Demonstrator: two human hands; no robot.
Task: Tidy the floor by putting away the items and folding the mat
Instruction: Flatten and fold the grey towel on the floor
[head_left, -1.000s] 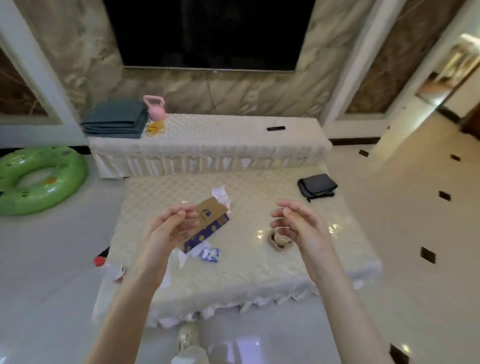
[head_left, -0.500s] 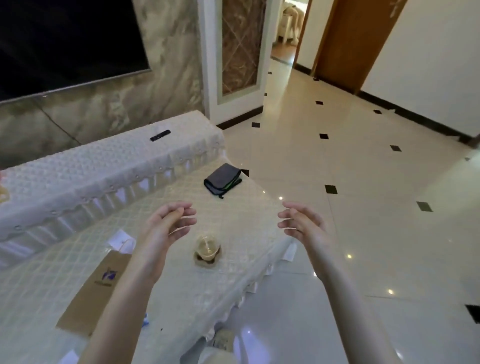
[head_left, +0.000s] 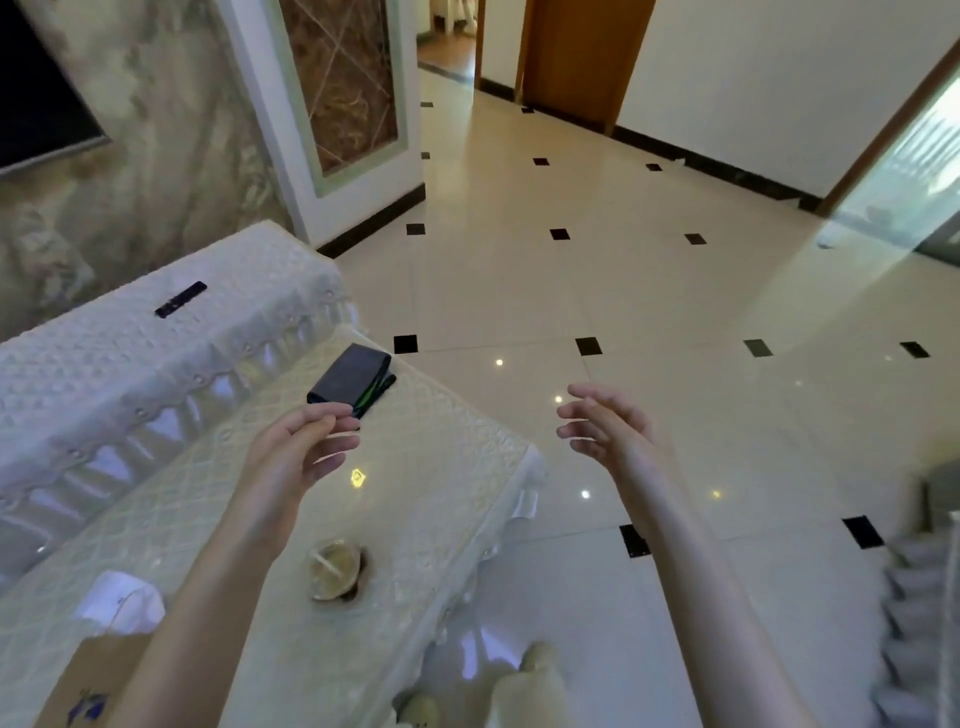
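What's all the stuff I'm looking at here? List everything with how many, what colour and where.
Low table: one, cream quilted cover, lower left.
Cabinet: one, white lace cover, behind the table against the marble wall.
Remote: one, black, on the cabinet top.
Pouch: one, dark with green trim, far end of the table.
Cup: one, clear with a pale drink, near table edge.
Paper bag: one, brown, bottom left of the table.
White paper: one crumpled piece, beside the bag.
Screen: one, black, on the wall, top left.
Door: one, brown wood, far end.
Left hand: empty, above the table.
Right hand: empty, above the floor.
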